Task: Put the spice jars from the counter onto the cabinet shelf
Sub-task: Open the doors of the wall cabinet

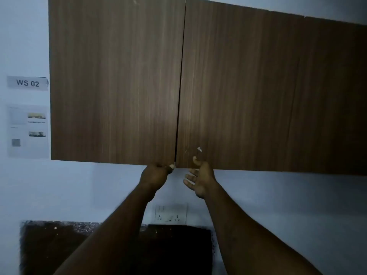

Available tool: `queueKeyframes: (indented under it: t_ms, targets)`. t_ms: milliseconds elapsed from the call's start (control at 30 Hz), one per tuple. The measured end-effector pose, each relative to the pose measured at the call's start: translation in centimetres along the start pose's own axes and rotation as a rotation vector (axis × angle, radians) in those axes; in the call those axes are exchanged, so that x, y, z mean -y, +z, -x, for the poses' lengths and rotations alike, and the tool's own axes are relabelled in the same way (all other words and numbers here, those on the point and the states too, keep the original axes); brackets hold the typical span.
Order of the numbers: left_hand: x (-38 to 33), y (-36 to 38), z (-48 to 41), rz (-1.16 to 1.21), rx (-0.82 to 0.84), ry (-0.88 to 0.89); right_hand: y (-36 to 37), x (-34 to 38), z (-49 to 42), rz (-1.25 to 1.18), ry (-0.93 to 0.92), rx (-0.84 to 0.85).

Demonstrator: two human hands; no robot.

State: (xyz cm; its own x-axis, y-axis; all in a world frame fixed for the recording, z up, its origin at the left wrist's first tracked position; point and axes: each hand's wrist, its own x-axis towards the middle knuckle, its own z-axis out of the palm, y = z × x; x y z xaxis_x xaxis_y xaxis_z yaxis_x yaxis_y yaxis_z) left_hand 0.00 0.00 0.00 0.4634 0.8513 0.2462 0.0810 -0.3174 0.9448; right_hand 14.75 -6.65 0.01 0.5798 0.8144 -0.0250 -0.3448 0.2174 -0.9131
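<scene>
Left hand [156, 173] curled shut on bottom corner of left cabinet door [115, 80], beside centre seam. Right hand [200, 180] held open, palm up, thumb raised against bottom edge of right cabinet door [258, 92]. Doors flat wood-grain laminate, shut; shelf and contents hidden. Dark speckled table [49, 245] below; spice jars not seen.

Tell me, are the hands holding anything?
The left hand grips the left cabinet door by its bottom corner. The right hand is open, holding nothing.
</scene>
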Motion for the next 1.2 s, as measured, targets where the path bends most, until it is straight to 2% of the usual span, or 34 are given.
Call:
queueKeyframes:
  t_ms: [100, 400, 533, 700, 867, 967, 1033, 1100, 1200]
  targets:
    - [0.5, -0.4, -0.3, 0.008, -0.056, 0.002, 0.1, -0.1, -0.6, -0.113, 0.007, -0.017]
    - [2.1, 0.3, 0.4, -0.063, -0.015, -0.014, 1.4, 0.9, -0.8, -0.408, -0.049, 0.007]
    - [1.8, 1.0, 1.1, -0.134, 0.018, 0.061, 0.9, 0.3, -0.5, -0.443, -0.023, -0.006]
    - [-0.5, 0.3, 2.1, -0.125, -0.010, 0.158, -0.1, -0.4, 2.2, -0.428, -0.045, -0.100]
    - [-4.2, 1.6, 4.6, 0.040, 0.079, 0.335, -1.1, -0.5, 6.9, -0.233, -0.138, -0.244]
    - [-6.0, 3.6, 6.6, 0.203, 0.143, 0.372, -2.9, -0.1, 10.1, 0.140, -0.247, -0.340]
    - [-6.8, 4.7, 7.5, 0.286, 0.178, 0.329, -4.3, 0.9, 12.6, 0.474, -0.369, -0.525]
    - [-7.4, 5.4, 8.3, 0.368, 0.245, 0.271, -5.4, 2.5, 15.1, 0.684, -0.527, -0.699]
    - [-8.3, 6.9, 9.6, 0.365, 0.328, 0.310, -6.2, 5.8, 18.0, 0.782, -0.797, -0.732]
